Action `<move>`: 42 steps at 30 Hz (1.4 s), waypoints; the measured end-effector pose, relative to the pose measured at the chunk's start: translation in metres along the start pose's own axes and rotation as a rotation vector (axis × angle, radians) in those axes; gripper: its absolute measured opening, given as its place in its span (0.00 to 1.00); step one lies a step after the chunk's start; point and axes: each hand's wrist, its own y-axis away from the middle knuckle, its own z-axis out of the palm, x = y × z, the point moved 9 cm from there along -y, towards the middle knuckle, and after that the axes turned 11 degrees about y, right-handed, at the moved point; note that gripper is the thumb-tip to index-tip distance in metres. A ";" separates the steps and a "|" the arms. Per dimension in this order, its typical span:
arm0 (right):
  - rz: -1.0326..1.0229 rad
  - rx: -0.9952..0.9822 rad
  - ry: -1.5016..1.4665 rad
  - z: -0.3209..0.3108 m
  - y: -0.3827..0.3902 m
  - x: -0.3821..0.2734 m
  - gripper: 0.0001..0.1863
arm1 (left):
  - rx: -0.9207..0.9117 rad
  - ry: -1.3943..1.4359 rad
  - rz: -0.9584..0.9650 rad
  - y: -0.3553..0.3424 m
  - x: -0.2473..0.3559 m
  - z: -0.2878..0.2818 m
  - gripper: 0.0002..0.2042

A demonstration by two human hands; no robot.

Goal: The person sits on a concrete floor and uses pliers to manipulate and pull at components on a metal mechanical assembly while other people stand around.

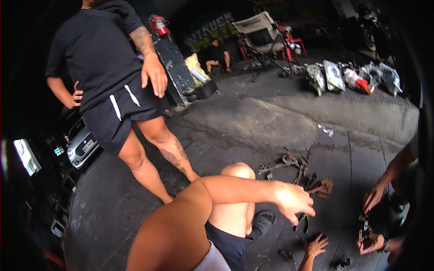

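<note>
My left arm stretches across my bent knee, and my left hand [294, 199] hangs in the air with loose, parted fingers and nothing seen in it. Just beyond it on the dark floor lies a heap of greasy metal parts [296, 167], with a rusty brown plate [324, 189] at its near right. Partly under the fingers is a tool with green on it, perhaps pliers [306, 222]. My right hand [315, 246] reaches up from the lower edge, low over the floor, fingers spread and holding nothing. Small dark parts [285, 256] lie beside it.
At right a co-worker's hands [373, 198] hold a small metal part [363, 229]. Another person in dark shorts [124, 115] stands close at left. A raised concrete hump [253, 119], bagged items [334, 77] and a folding chair [262, 34] stand farther back.
</note>
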 end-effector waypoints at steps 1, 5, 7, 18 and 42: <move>0.018 0.019 -0.011 -0.001 0.001 0.005 0.67 | 0.001 -0.002 0.002 -0.002 -0.003 -0.001 0.36; -0.111 0.315 0.013 -0.087 -0.054 -0.068 0.53 | 0.000 -0.019 0.077 -0.030 0.006 -0.004 0.35; -0.078 0.203 0.002 -0.048 -0.055 -0.055 0.62 | -0.001 -0.008 0.026 -0.023 -0.007 0.001 0.35; -0.039 0.135 0.058 -0.019 0.005 0.018 0.62 | -0.020 -0.018 0.024 -0.028 -0.016 0.006 0.36; 0.010 -0.065 -0.042 -0.010 -0.038 0.002 0.69 | -0.093 -0.057 -0.006 -0.029 -0.014 -0.003 0.35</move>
